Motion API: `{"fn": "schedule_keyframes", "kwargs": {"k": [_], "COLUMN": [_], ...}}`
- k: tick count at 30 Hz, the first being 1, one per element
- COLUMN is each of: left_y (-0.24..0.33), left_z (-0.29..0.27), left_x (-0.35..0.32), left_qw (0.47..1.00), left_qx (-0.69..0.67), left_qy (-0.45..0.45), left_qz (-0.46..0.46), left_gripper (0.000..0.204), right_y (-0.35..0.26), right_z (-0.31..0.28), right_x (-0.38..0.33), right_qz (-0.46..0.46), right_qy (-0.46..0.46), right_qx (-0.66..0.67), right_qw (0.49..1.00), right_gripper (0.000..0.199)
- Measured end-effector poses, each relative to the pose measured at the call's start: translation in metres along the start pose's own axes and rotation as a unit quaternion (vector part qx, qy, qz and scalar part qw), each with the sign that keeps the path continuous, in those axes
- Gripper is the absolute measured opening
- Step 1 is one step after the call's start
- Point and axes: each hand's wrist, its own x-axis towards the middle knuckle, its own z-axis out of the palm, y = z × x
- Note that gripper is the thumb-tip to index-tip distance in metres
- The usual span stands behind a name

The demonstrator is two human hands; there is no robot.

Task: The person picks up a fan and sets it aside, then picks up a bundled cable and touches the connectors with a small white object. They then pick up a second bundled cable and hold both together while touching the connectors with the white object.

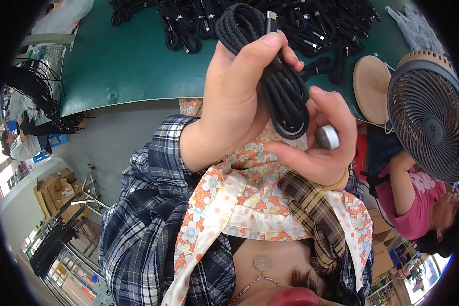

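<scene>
Green and broad, the surface (127,69) is set beyond both grips, above a grey floor (137,127). By the left grip (234,84), a coiled black cable (285,97) is held firmly between thumb and fingers, and its metal plug (272,21) is exposed just past the thumb tip. One loop is pointed toward the surface; the other is extended toward the right grip (324,166). That grip is curled and partly open, with thumb and forefinger apart, close beside the lower loop; whether the cable is touched by it cannot be told. Among its bent fingers a small round piece (327,137), dark with a pale end, is seen; whether it is gripped or worn cannot be told.

Beyond the left grip, black cables (311,38) are piled on the surface. To the right of the right grip, a round beige disc (371,89) and a dark fan (428,122) are placed. Below both grips, a flowered apron (262,214) is worn. Farther left, cardboard boxes (56,191) are stacked; farther right, a person in a pink top (410,204) is seen.
</scene>
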Motion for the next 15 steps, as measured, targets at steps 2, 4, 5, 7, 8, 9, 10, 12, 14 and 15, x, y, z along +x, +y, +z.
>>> {"fn": "schedule_keyframes", "kwargs": {"k": [2, 4, 5, 7, 8, 9, 10, 12, 14, 15], "left_y": [-0.002, -0.004, -0.004, -0.003, -0.003, -0.002, -0.001, 0.002, 0.002, 0.002], "left_z": [0.000, 0.001, 0.003, 0.010, 0.011, 0.010, 0.007, 0.002, 0.002, 0.002], "left_x": [-0.001, -0.001, -0.002, -0.003, -0.004, -0.004, -0.004, -0.005, -0.004, -0.004], "left_qw": [1.000, 0.997, 0.997, 0.999, 0.998, 0.998, 0.997, 0.995, 0.995, 0.994], "left_qx": [0.023, 0.070, 0.070, 0.008, -0.022, -0.023, -0.016, -0.001, -0.003, -0.003], "left_qy": [0.000, -0.001, -0.001, -0.027, -0.041, -0.042, -0.061, -0.099, -0.100, -0.102], "left_qz": [0.004, 0.013, 0.013, 0.038, 0.049, 0.048, 0.038, 0.019, 0.022, 0.026], "left_gripper": [0.027, 0.031, 0.031, 0.034, 0.037, 0.037, 0.039, 0.045, 0.044, 0.044], "right_y": [0.003, 0.007, 0.009, 0.009, 0.005, 0.001, -0.001, -0.002, -0.002, -0.002], "right_z": [0.001, -0.001, -0.002, -0.006, -0.009, -0.011, -0.012, -0.011, -0.011, -0.012], "right_x": [0.002, -0.002, -0.004, -0.007, -0.010, -0.012, -0.012, -0.012, -0.012, -0.012], "right_qz": [-0.084, -0.059, -0.032, -0.005, 0.081, 0.164, 0.244, 0.242, 0.237, 0.237], "right_qy": [0.002, 0.025, 0.048, 0.073, 0.084, 0.094, 0.102, 0.099, 0.091, 0.091], "right_qx": [-0.134, -0.098, -0.062, -0.026, 0.090, 0.205, 0.315, 0.326, 0.348, 0.348], "right_qw": [0.987, 0.993, 0.996, 0.997, 0.989, 0.960, 0.911, 0.909, 0.903, 0.903], "right_gripper": [0.041, 0.038, 0.037, 0.035, 0.034, 0.034, 0.035, 0.035, 0.039, 0.039]}}
